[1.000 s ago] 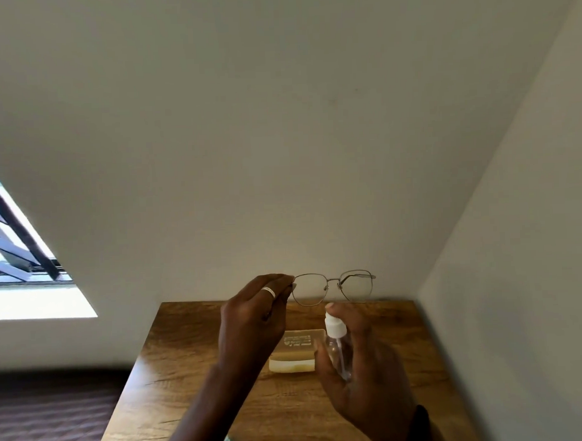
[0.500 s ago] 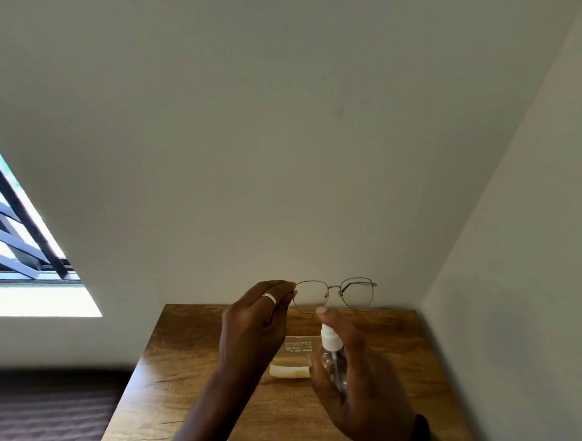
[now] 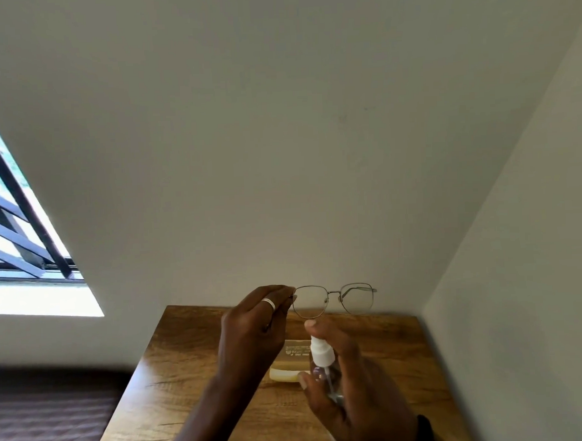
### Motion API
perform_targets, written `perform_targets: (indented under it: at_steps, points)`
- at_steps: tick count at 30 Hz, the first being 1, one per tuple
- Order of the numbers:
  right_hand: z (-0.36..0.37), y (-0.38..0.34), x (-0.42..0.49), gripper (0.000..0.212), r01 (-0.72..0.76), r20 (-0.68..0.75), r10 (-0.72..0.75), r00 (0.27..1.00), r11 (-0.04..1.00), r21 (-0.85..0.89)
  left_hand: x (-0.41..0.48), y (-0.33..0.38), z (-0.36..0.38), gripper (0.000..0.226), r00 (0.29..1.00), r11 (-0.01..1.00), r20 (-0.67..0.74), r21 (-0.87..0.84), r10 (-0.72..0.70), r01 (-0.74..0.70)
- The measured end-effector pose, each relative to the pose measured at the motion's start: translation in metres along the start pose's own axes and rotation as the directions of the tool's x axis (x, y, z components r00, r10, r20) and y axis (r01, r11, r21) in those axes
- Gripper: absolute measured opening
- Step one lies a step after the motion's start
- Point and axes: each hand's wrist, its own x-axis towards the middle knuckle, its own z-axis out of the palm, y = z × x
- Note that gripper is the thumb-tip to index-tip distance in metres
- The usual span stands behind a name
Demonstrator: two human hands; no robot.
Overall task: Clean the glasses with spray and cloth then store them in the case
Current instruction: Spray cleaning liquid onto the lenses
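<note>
Thin metal-framed glasses hang in the air above the far edge of the wooden table. My left hand, with a ring on one finger, pinches their left end. My right hand grips a small clear spray bottle with a white nozzle, just below the left lens, and its forefinger lies on top of the nozzle. A tan glasses case lies on the table behind both hands, partly hidden by them. No cloth is visible.
The table stands in a corner, with a plain wall behind it and another at the right. A barred window is at the left, and dark ribbed flooring lies below it.
The spray bottle has risen a little and closed in under the left lens. My right forefinger has come over the nozzle top. The glasses stay about where they were.
</note>
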Motion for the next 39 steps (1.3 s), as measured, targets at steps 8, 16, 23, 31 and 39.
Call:
perform_targets:
  at_steps: [8,16,23,31,39]
  points:
    - [-0.002,0.006,-0.007,0.054,-0.048,-0.135,0.064,0.989,0.992,0.120,-0.001,0.000,-0.001,0.024,1.000,1.000,0.024,0.012,-0.005,0.005]
    - [-0.025,0.025,-0.019,0.052,-0.219,-0.215,0.340,0.916,0.870,0.442,0.000,-0.004,0.000,0.026,1.000,1.000,0.012,-0.005,-0.008,0.008]
    - [-0.023,0.016,-0.022,0.045,-0.233,-0.149,0.382,0.912,0.783,0.576,0.001,0.000,0.004,0.028,0.999,1.000,0.039,-0.004,-0.010,0.010]
    - [-0.017,0.007,-0.011,0.041,-0.163,-0.184,0.326,0.927,0.794,0.585,0.000,0.000,0.001,0.030,0.999,1.000,0.038,0.022,-0.014,0.013]
    - [-0.019,0.004,-0.010,0.048,-0.162,-0.169,0.338,0.926,0.760,0.630,0.001,-0.002,-0.001,0.027,0.999,1.000,0.028,0.009,-0.017,0.017]
